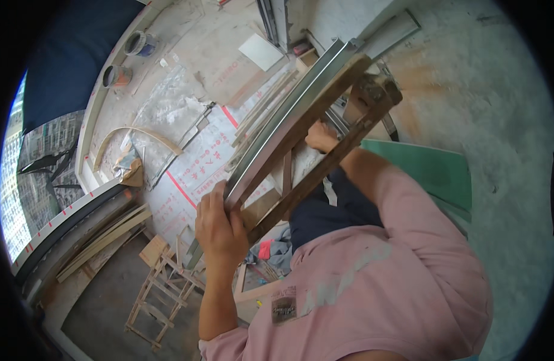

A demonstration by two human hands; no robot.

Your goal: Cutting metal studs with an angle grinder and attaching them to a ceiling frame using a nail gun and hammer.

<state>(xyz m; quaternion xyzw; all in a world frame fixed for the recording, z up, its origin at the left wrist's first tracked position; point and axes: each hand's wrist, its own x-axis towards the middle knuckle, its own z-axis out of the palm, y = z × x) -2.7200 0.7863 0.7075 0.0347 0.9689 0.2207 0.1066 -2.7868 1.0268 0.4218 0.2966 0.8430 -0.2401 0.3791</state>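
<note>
A long grey-green metal channel (294,105) lies along the top of a worn wooden bench (334,91), which slants across the middle of the view. My left hand (220,225) is closed over the near left end of the channel, its thumb by the wooden edge. Between the bench's two long wooden members, my right hand (322,137) shows bent in a fist. The wood and the hand itself hide whatever its fingers hold.
Long thin strips (262,111) lie beyond the bench. Two buckets (116,76) stand by the far left wall. A small wooden stool frame (163,295) is at the lower left, a green board (436,177) on the right. Printed protective sheeting (202,150) covers part of the floor.
</note>
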